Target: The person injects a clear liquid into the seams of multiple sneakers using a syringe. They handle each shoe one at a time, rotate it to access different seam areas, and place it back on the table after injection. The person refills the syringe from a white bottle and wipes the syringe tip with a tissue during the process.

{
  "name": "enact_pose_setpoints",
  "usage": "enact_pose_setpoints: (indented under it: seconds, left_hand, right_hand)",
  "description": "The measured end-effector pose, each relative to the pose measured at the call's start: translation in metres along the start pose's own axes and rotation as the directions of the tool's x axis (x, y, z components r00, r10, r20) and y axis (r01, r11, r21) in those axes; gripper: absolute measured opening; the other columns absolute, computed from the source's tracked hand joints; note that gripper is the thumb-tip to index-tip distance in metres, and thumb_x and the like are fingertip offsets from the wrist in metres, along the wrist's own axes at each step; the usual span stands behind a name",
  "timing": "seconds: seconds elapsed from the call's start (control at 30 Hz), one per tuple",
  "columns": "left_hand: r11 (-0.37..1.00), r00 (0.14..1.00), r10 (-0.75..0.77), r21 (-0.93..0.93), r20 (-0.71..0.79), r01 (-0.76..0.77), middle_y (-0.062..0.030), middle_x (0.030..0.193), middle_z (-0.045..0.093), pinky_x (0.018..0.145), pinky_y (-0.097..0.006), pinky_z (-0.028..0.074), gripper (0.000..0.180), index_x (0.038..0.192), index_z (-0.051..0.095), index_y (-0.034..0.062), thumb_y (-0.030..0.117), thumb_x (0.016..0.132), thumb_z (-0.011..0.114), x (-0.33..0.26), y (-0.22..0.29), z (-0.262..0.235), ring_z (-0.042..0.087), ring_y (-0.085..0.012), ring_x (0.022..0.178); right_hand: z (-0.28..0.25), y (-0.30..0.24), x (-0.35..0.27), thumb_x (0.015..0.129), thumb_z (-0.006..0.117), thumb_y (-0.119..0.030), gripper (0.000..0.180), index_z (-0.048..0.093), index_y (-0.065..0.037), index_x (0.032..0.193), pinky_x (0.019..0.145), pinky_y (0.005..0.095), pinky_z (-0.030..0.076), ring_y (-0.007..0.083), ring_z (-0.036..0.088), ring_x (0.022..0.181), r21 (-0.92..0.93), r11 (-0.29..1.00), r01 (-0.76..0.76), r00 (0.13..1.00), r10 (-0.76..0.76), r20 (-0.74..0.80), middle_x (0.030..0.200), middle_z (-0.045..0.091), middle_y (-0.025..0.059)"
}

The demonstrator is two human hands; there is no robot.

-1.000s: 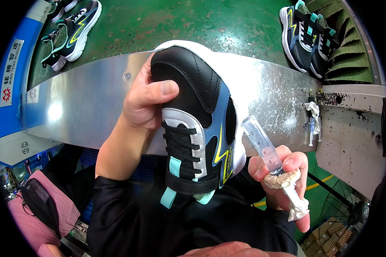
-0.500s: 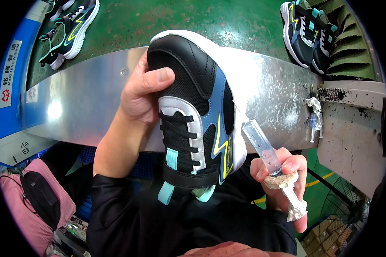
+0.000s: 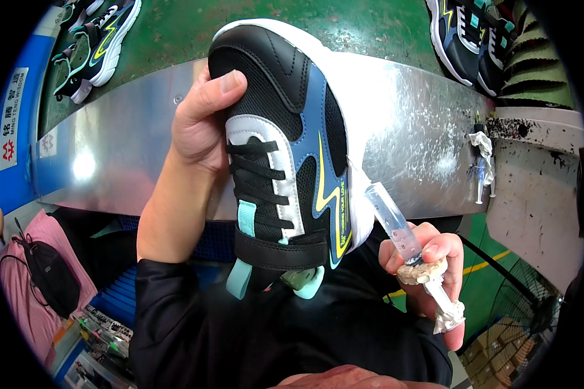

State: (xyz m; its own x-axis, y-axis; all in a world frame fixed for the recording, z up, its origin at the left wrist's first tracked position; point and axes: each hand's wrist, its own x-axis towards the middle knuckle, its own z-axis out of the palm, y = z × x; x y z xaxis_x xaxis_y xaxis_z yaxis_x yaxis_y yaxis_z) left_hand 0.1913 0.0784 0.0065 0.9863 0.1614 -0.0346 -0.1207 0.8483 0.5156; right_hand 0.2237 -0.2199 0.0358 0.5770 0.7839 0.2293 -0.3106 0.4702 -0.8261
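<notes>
My left hand (image 3: 204,120) grips a sneaker (image 3: 266,136) by its toe, thumb on top of the black toe cap and the fingers out of sight beneath. The sneaker is black, blue and white with a yellow zigzag, black laces and mint-green tabs; its toe points away from me. In my right hand (image 3: 435,259) is a clear plastic syringe (image 3: 390,214), its barrel pinched between thumb and fingers. Whitish wrapping covers the syringe's flange and plunger end. The syringe's tip reaches the seam between the upper and the white sole on the shoe's right side.
Beyond a shiny metal ledge (image 3: 130,123) lies a green surface (image 3: 175,39) with more sneakers at far left (image 3: 104,52) and far right (image 3: 464,45). A second wrapped syringe (image 3: 481,162) rests by the white machine edge (image 3: 532,175). A black fan (image 3: 525,292) stands at lower right.
The sneaker and my left hand have shifted slightly away and to the left. My right hand stays nearly in place, the syringe tip still along the sole seam, now nearer the heel.
</notes>
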Motion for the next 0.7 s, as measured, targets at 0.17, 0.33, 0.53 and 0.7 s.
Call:
enact_pose_setpoints:
  seconds: [0.17,0.33,0.53,0.7]
  left_hand:
    - [1.0,1.0,-0.01,0.02,0.025,0.009,-0.019,0.1,0.065,0.076,-0.038,0.056,0.032,0.111,0.055,-0.005,0.01,0.083,0.058,0.003,0.0,-0.004,0.067,-0.0274,0.086]
    - [1.0,0.999,-0.015,-0.014,0.032,0.015,-0.0193,0.101,0.065,0.077,-0.039,0.057,0.031,0.111,0.055,-0.0042,0.01,0.084,0.057,0.002,0.001,-0.004,0.067,-0.0276,0.086]
    - [1.0,0.997,-0.019,0.001,0.081,0.02,-0.0196,0.103,0.064,0.079,-0.039,0.056,0.031,0.112,0.054,-0.005,0.012,0.086,0.056,0.004,0.001,-0.008,0.067,-0.0279,0.089]
    - [0.997,0.994,-0.047,-0.051,0.101,0.053,-0.0208,0.106,0.064,0.083,-0.041,0.055,0.032,0.114,0.054,-0.0067,0.013,0.088,0.053,0.005,0.002,-0.014,0.066,-0.0298,0.093]
  right_hand:
    - [-0.001,0.001,-0.004,0.051,0.077,-0.07,0.104,0.044,0.0,0.121,0.072,0.0298,0.037,0.0196,0.052,0.082,0.013,1.0,0.0,1.0,0.0,-0.004,0.105,0.056,0.0189]
    - [-0.004,0.002,-0.004,0.053,0.077,-0.069,0.1,0.044,-0.004,0.121,0.06,0.0293,0.036,0.0205,0.05,0.077,-0.043,0.999,0.0,1.0,0.001,0.029,0.102,0.055,0.0176]
    - [-0.004,0.004,-0.009,0.054,0.077,-0.068,0.097,0.043,-0.006,0.12,0.054,0.029,0.035,0.0206,0.049,0.074,-0.058,0.998,0.002,1.0,0.0,0.031,0.1,0.055,0.0171]
    - [-0.001,0.003,-0.021,0.055,0.077,-0.068,0.095,0.045,-0.006,0.119,0.055,0.0288,0.036,0.0205,0.05,0.074,-0.051,0.999,-0.02,1.0,0.02,0.002,0.099,0.056,0.0171]
